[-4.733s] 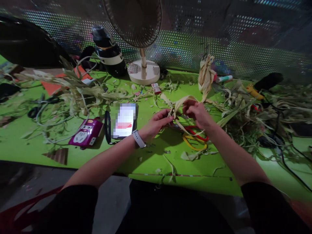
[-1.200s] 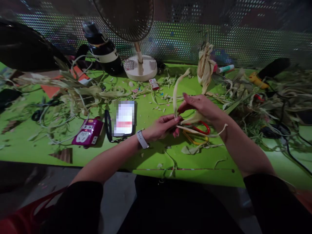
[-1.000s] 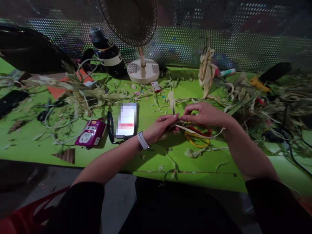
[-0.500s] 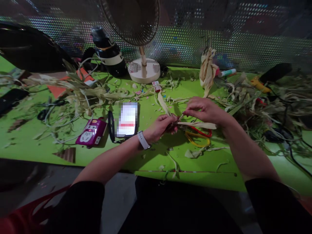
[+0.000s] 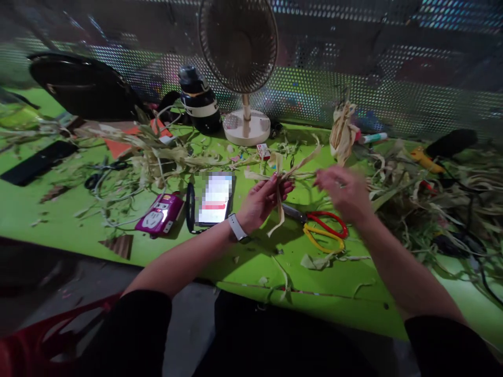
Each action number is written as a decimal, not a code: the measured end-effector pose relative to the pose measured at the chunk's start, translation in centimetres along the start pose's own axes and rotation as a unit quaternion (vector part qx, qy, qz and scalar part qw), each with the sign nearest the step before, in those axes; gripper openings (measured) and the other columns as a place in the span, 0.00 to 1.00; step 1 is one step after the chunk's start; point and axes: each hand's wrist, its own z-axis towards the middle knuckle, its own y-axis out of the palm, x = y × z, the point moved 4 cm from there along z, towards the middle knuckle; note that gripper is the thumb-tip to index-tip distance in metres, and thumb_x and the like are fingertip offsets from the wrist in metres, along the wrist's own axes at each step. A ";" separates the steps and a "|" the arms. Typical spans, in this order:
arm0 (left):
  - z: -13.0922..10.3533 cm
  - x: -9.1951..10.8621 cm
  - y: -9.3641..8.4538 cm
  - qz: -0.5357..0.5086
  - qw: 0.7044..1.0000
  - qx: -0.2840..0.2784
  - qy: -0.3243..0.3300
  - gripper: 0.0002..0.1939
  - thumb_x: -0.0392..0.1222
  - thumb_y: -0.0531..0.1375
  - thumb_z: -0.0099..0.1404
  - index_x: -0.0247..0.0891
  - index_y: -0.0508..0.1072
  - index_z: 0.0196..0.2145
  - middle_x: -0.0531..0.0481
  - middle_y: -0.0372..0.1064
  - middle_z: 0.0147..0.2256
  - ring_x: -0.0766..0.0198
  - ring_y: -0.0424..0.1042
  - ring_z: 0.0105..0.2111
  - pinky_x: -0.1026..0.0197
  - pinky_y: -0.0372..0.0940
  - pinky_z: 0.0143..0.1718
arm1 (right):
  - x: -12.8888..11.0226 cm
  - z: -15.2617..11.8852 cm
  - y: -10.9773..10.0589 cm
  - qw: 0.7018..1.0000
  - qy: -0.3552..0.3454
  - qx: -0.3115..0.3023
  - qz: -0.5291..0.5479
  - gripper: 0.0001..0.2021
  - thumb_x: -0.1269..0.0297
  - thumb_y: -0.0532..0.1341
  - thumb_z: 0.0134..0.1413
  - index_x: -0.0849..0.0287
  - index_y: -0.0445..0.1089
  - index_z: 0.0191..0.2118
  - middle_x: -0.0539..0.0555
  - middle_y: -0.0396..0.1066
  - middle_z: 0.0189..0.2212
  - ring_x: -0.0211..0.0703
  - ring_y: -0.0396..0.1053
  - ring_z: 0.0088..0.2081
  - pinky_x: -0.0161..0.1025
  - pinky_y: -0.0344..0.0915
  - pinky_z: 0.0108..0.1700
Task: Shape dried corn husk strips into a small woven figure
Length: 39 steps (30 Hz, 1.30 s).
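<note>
Pinched in my left hand (image 5: pixel 264 201) is a knot of pale dried husk strips (image 5: pixel 280 180), whose ends spread upward, to the right and down. My right hand (image 5: pixel 341 191) is smeared by motion just to the right of it; its fingers are bent, and whether they hold a strip end does not show. Scissors with one red and one yellow handle (image 5: pixel 324 233) lie on the green table (image 5: pixel 243 267) below and between my hands. A bundle of dried husk (image 5: pixel 342 133) stands behind my right hand.
A fan (image 5: pixel 247 127) and a black bottle (image 5: pixel 200 104) stand at the back. A phone (image 5: pixel 216 201) and purple power socket (image 5: pixel 159 215) lie left of my hands. Husk scraps (image 5: pixel 408 193) pile up at the right, with a yellow-handled tool (image 5: pixel 427 159) among them.
My right hand has moved away to the right from my left hand. The husk strips now fan out from my left fingers, and more of the scissors shows. The view has shifted somewhat.
</note>
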 end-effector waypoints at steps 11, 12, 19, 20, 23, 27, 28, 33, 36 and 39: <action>0.3 0.6 -0.6 0.027 0.998 0.011 0.050 0.09 0.35 0.70 0.49 0.34 0.78 0.31 0.48 0.78 0.35 0.64 0.77 0.36 0.64 0.68 0.38 | 0.2 -4.1 8.0 0.920 0.202 -0.259 0.212 0.24 0.39 0.50 0.58 0.57 0.62 0.27 0.48 0.64 0.21 0.37 0.60 0.23 0.35 0.56 0.26; 0.4 0.8 -0.7 0.032 0.998 0.010 0.054 0.09 0.34 0.70 0.49 0.34 0.78 0.31 0.48 0.78 0.35 0.64 0.77 0.35 0.64 0.68 0.38 | 0.3 -4.1 8.0 0.911 0.216 -0.269 0.227 0.25 0.38 0.51 0.57 0.57 0.62 0.27 0.47 0.63 0.20 0.37 0.60 0.22 0.35 0.56 0.26; 1.0 1.5 -1.0 0.054 0.996 0.022 0.062 0.11 0.39 0.71 0.49 0.31 0.78 0.29 0.51 0.74 0.26 0.73 0.73 0.28 0.72 0.58 0.23 | 0.1 -4.1 8.0 0.897 0.229 -0.284 0.250 0.24 0.39 0.53 0.56 0.58 0.64 0.27 0.48 0.63 0.20 0.36 0.61 0.23 0.35 0.57 0.28; 1.1 1.4 -1.0 0.051 0.997 0.017 0.063 0.11 0.40 0.71 0.49 0.31 0.78 0.29 0.51 0.75 0.26 0.73 0.73 0.28 0.72 0.58 0.23 | 0.2 -4.2 8.0 0.896 0.234 -0.281 0.252 0.24 0.40 0.54 0.56 0.58 0.64 0.27 0.48 0.63 0.20 0.36 0.61 0.23 0.35 0.57 0.28; 0.9 0.9 -0.6 0.030 0.998 -0.018 0.048 0.13 0.40 0.71 0.49 0.34 0.78 0.33 0.50 0.76 0.30 0.69 0.75 0.32 0.71 0.63 0.28 | 0.6 -4.5 8.4 0.885 0.267 -0.266 0.272 0.24 0.38 0.55 0.54 0.57 0.64 0.27 0.48 0.64 0.19 0.36 0.60 0.22 0.35 0.57 0.26; 0.3 0.1 0.0 0.022 0.998 -0.057 0.014 0.16 0.40 0.71 0.50 0.35 0.78 0.38 0.49 0.77 0.29 0.64 0.77 0.36 0.67 0.67 0.34 | 0.8 -4.8 8.8 0.874 0.285 -0.265 0.293 0.25 0.37 0.56 0.51 0.57 0.63 0.27 0.47 0.63 0.19 0.36 0.59 0.21 0.35 0.55 0.24; 0.2 0.0 0.1 0.029 0.998 -0.058 0.015 0.17 0.41 0.71 0.51 0.35 0.78 0.39 0.48 0.77 0.30 0.63 0.77 0.37 0.66 0.67 0.35 | 0.8 -4.9 8.8 0.877 0.278 -0.266 0.288 0.25 0.37 0.57 0.51 0.57 0.63 0.27 0.47 0.63 0.19 0.35 0.58 0.21 0.35 0.55 0.24; -0.1 -0.1 0.2 0.087 0.993 -0.067 0.046 0.20 0.48 0.69 0.52 0.35 0.77 0.40 0.47 0.78 0.32 0.61 0.77 0.40 0.60 0.68 0.45 | 0.6 -4.6 8.6 0.909 0.216 -0.262 0.242 0.24 0.39 0.56 0.53 0.57 0.59 0.25 0.46 0.59 0.20 0.35 0.55 0.23 0.35 0.54 0.27; -0.1 0.3 0.1 0.107 0.990 -0.062 0.072 0.21 0.50 0.70 0.51 0.35 0.77 0.39 0.47 0.78 0.32 0.62 0.77 0.38 0.60 0.68 0.46 | 0.2 -4.5 8.4 0.923 0.176 -0.273 0.209 0.23 0.41 0.53 0.57 0.57 0.59 0.25 0.46 0.57 0.21 0.35 0.54 0.24 0.35 0.54 0.29; 0.1 0.8 -0.1 0.123 0.987 -0.057 0.081 0.21 0.49 0.70 0.50 0.33 0.76 0.38 0.46 0.78 0.32 0.64 0.76 0.36 0.62 0.68 0.42 | -0.1 -4.4 8.2 0.929 0.151 -0.285 0.179 0.21 0.45 0.51 0.60 0.57 0.59 0.26 0.46 0.56 0.21 0.35 0.54 0.24 0.35 0.53 0.28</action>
